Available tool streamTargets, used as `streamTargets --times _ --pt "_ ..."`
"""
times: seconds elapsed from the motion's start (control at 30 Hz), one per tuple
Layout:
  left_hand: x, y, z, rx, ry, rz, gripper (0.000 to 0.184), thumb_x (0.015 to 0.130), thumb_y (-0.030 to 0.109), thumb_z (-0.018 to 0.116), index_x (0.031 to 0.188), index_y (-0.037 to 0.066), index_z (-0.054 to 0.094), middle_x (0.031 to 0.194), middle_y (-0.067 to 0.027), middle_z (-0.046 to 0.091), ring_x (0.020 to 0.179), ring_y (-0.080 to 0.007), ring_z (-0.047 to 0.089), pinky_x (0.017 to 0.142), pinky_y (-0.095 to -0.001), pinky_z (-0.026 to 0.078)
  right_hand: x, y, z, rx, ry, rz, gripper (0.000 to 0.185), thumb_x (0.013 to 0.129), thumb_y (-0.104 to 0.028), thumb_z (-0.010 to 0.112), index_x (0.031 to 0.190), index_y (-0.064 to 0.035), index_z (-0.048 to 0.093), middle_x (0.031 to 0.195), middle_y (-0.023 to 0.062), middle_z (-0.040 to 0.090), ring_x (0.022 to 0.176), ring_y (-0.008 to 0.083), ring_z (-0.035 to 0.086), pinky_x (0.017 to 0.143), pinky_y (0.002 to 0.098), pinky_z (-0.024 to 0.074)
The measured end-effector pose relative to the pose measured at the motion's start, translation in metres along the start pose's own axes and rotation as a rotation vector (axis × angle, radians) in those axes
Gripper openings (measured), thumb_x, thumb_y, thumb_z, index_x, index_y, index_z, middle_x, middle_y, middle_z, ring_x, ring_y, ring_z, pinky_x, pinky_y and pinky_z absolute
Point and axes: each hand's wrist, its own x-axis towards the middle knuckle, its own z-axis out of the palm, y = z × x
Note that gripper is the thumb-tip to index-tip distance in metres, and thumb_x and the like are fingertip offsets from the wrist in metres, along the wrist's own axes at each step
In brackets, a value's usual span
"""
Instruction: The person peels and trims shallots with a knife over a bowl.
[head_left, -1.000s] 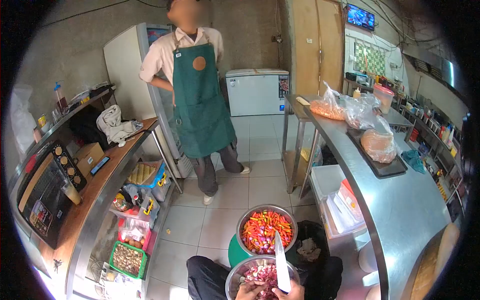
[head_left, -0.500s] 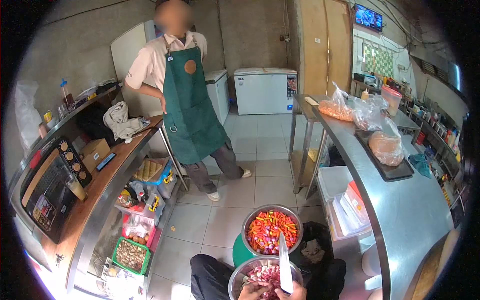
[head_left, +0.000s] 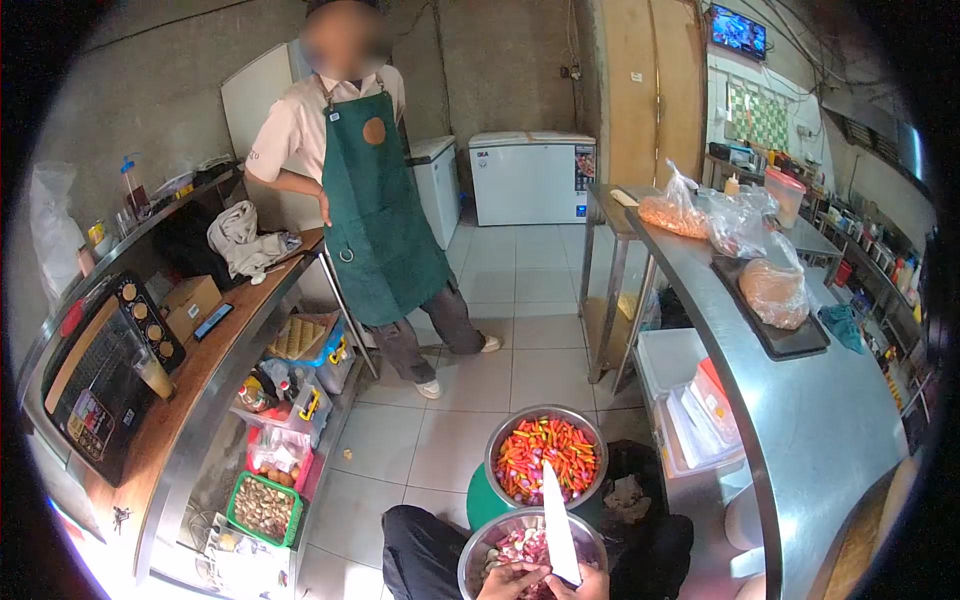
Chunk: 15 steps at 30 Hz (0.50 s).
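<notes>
Over the near steel bowl (head_left: 471, 557), at the lower edge of the view: how are your two hands arranged?

— Your right hand (head_left: 584, 584) has its grip wrapped around the knife (head_left: 557, 525), whose handle is hidden; the blade points forward and up, its tip showing in front of the far steel bowl (head_left: 546, 410). Your left hand (head_left: 509, 583) lies just beside it, fingers bent and drawn together. Whether that grip pinches a piece cannot be told, since the fingers cover the spot.

— And the contents of the bowls?

— Red and whitish pieces (head_left: 522, 543), shallots by their look, lie inside the near bowl, directly beyond your fingers. The far bowl, next in line from you, holds red and orange chillies (head_left: 552, 440). The steel tabletop (head_left: 825, 430) stands to your right, apart from both bowls.

— Which step does this posture suggest?

— Judging by the blade and the bowl below it, you appear to be cutting by hand directly over the near bowl.

— What would a further stroke call for?

— Probably a firm right grip, left fingertips clear of the edge, and both hands low above the near bowl, so that whatever is severed drops inside.
</notes>
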Motion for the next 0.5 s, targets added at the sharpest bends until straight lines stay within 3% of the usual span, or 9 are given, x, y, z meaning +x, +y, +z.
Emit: streamTargets --times 0.2,0.27,0.33,0.4,0.47,0.5 --pt "0.001 -0.01 0.002 -0.057 -0.036 0.195 0.015 0.099 0.005 0.072 0.114 0.003 0.07 0.091 -0.0067 0.069 0.074 -0.0143 0.066 0.062 -0.0259 0.054 0.0 0.003 0.001 0.035 0.068 -0.035 0.033 0.092 -0.011 0.076 0.12 0.0061 0.071 0.111 0.0224 0.076 0.101 0.031 0.073 0.09 0.041 0.0563" --pt "0.005 -0.016 -0.006 -0.069 -0.19 0.216 0.015 0.1 0.006 0.071 0.115 0.004 0.071 0.087 -0.0047 0.069 0.072 -0.014 0.065 0.061 -0.0255 0.052 -0.009 0.015 0.003 -0.025 0.057 0.039 0.034 0.092 -0.01 0.076 0.121 0.0059 0.071 0.112 0.0224 0.075 0.1 0.0306 0.073 0.09 0.0411 0.0566" --pt "-0.005 0.0 0.001 -0.04 -0.14 0.157 0.016 0.1 0.007 0.071 0.116 0.003 0.071 0.087 -0.0049 0.07 0.072 -0.0138 0.065 0.06 -0.0253 0.052 -0.003 0.003 0.001 -0.083 0.045 0.112 0.034 0.092 -0.01 0.076 0.121 0.0057 0.071 0.112 0.0223 0.075 0.1 0.0301 0.073 0.089 0.0411 0.0569" --pt "-0.003 -0.005 0.002 -0.013 -0.089 0.091 0.017 0.1 0.008 0.072 0.117 0.003 0.071 0.088 -0.005 0.07 0.072 -0.0137 0.065 0.059 -0.0252 0.051 0.011 -0.023 -0.008 0.117 0.034 0.059 0.037 0.091 -0.011 0.076 0.123 0.0063 0.069 0.109 0.0225 0.075 0.097 0.03 0.073 0.086 0.041 0.0574" --pt "0.012 -0.028 -0.006 0.076 -0.09 0.275 0.02 0.1 0.007 0.071 0.119 0.0 0.071 0.089 -0.006 0.071 0.071 -0.0134 0.065 0.058 -0.0237 0.049 -0.003 0.006 -0.005 0.109 0.03 0.094 0.038 0.091 -0.012 0.077 0.123 0.0069 0.068 0.108 0.0223 0.075 0.095 0.0305 0.072 0.086 0.0409 0.0575" --pt "0.009 -0.026 -0.006 0.073 -0.087 0.27 0.02 0.1 0.007 0.071 0.119 0.0 0.071 0.089 -0.006 0.071 0.071 -0.0134 0.065 0.058 -0.0237 0.049 -0.003 0.006 -0.004 0.103 0.026 0.125 0.04 0.09 -0.012 0.077 0.124 0.0074 0.067 0.107 0.0221 0.075 0.093 0.031 0.072 0.085 0.0407 0.0575"
